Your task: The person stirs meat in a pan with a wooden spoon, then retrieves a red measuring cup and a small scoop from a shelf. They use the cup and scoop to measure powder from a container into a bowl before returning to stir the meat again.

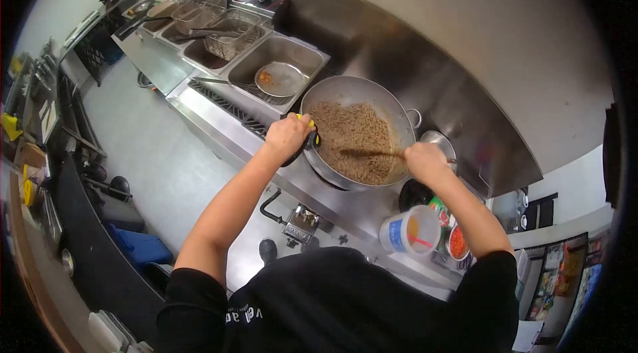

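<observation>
A large metal pan [359, 87] full of cooked ground meat [352, 127] stands on the cooktop in front of me. My left hand [289, 137] is closed at the pan's near left edge, around a yellow-and-black piece [316, 135] that looks like a cloth or pot holder. The pan's handle on that side is hidden. At the right edge, my right hand [425, 162] grips a brown wooden spoon or paddle [372, 152], whose far end lies in the meat. A loop handle [415, 118] shows on the pan's far right side.
Left of the pan are a steel tray with a round strainer [280, 79] and fryers with wire baskets [232, 34]. To the right stand a metal bowl [438, 143], a white tub [393, 235] and a container of orange-red pieces [458, 244]. A steel backsplash [425, 80] rises behind.
</observation>
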`<state>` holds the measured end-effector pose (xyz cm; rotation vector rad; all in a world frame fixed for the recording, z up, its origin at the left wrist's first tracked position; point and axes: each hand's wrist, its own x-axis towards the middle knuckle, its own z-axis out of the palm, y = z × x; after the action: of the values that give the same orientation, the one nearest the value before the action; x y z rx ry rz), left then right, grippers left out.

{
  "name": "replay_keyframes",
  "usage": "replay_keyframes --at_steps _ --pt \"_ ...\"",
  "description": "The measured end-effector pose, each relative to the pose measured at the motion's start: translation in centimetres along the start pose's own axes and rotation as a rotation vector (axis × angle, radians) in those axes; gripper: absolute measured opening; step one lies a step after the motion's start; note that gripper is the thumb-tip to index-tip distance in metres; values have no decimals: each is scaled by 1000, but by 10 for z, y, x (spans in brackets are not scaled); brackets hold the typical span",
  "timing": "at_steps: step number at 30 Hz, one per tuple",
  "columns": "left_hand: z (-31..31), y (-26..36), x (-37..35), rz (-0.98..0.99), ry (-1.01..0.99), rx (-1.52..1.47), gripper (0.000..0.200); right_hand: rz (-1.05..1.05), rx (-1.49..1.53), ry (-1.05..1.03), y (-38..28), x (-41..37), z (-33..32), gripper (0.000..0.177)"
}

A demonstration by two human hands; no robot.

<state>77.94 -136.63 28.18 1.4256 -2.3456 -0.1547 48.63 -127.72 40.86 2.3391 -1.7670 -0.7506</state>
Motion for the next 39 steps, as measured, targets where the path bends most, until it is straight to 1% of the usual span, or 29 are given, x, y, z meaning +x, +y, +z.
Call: replay_keyframes --at_steps 1,3,4,6,7,10,12,13,15,16,18,19,21,23,24,25,26,27,28,31,33,34,36,39 --pt "4 2 1 8 -5 -10 31 12 -18 -60 -12 -15 -7 18" --pt "9 6 4 -33 76 44 30 -49 -32 -153 -36 -18 13 18" --pt "11 6 4 -25 73 36 30 -68 -20 -183 -45 -11 30 18" --pt "16 4 1 -63 148 22 31 -127 31 -14 -51 22 80 18" --pt "15 3 -1 -63 145 20 30 -110 30 14 -53 37 90 17" --pt "15 3 -3 -50 139 33 28 -69 31 153 -48 96 103 16" --pt "12 6 -3 -56 100 45 27 9 -24 120 -38 144 119 20" --pt "11 6 -3 -55 70 58 26 -2 -21 124 -35 158 115 20" --pt "12 5 -4 -47 81 74 25 80 36 222 -34 174 114 15" --pt "14 5 -4 -25 98 80 25 83 41 223 -36 171 117 15" --pt "16 5 -5 -20 91 87 25 -64 53 264 -41 156 126 15" --pt "16 6 -6 -35 98 78 26 -96 29 152 -43 130 111 14" --pt "16 7 -9 -45 107 63 27 -126 86 129 -39 82 114 14" --pt "14 6 -9 -116 68 -24 30 -147 49 -35 -27 37 105 15" --pt "14 4 -8 -117 79 -25 30 -146 40 -28 -20 31 105 15" --pt "15 1 -8 -126 77 -56 31 -133 -19 -70 -11 28 105 16" --pt "17 -1 -9 -137 72 -86 32 -122 -75 -113 -6 29 106 16" --pt "17 -2 -8 -139 46 -90 33 -127 -77 -109 -3 40 109 16" --pt "16 -2 -6 -141 48 -86 33 -85 -74 -35 3 61 117 16" --pt "12 2 -4 -136 -33 -24 33 65 -88 168 20 128 138 16" --pt "11 3 -4 -126 -41 -15 33 53 -79 284 17 161 149 20" --pt "12 2 -4 -122 -44 -18 33 57 -79 279 14 161 135 20" --pt "13 1 -4 -105 -33 0 33 94 -99 88 14 149 100 19" --pt "13 2 -3 -111 -20 18 32 222 -62 111 41 105 37 18"
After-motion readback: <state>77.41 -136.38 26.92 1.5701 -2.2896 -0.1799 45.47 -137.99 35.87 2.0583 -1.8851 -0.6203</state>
